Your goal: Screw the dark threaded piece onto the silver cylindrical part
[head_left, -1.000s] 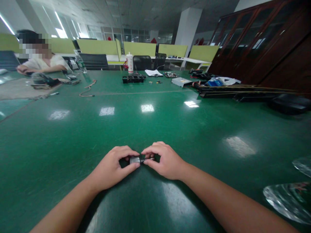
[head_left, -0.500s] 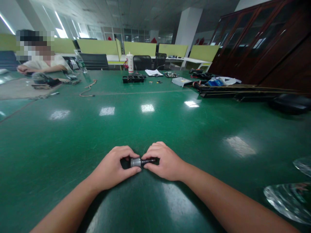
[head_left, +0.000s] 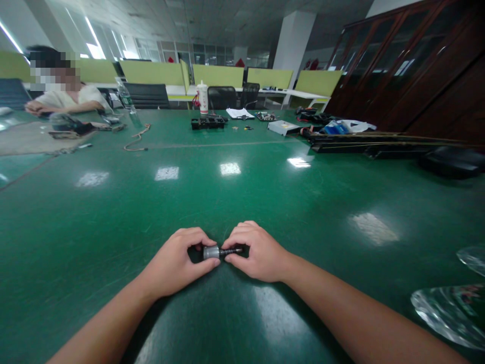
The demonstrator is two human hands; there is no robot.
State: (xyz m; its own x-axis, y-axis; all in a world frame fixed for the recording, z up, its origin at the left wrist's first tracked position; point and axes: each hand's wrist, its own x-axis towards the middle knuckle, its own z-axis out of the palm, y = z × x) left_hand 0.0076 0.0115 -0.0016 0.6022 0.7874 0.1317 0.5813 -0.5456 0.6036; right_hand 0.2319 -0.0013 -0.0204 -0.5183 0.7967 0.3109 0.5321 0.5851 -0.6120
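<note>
The part (head_left: 211, 253) lies lengthwise between the two hands, centred at the near side of the green table (head_left: 197, 197). It consists of a grey cylinder on the left and a thin dark ribbed shaft on the right. Whether its underside contacts the table cannot be told.

Left hand (head_left: 172, 265): thumb and fingers pinch the cylinder from its near and far sides. Right hand (head_left: 261, 253): thumb and forefinger pinch the shaft close to the cylinder; the shaft's free end extends into the hollow of this hand.

Containers:
- Glass dish (head_left: 447, 313): near right, cut off by the picture edge; its contents cannot be made out. A second glass piece (head_left: 472, 259) is located just beyond it.
- White bottle (head_left: 202, 100): upright at the far edge, top fitted, red strap at its side; contents hidden.
- Clear bottle (head_left: 125, 96): far left; fill level unreadable.
- Black housing (head_left: 208, 123): in front of the white bottle, with recesses along its body; their contents are too small to tell.
- Grey box (head_left: 282, 127): far right of centre; interior hidden.
- Cabinet (head_left: 373, 65): right background, glass doors; contents obscured by dark panes and reflections.
</note>
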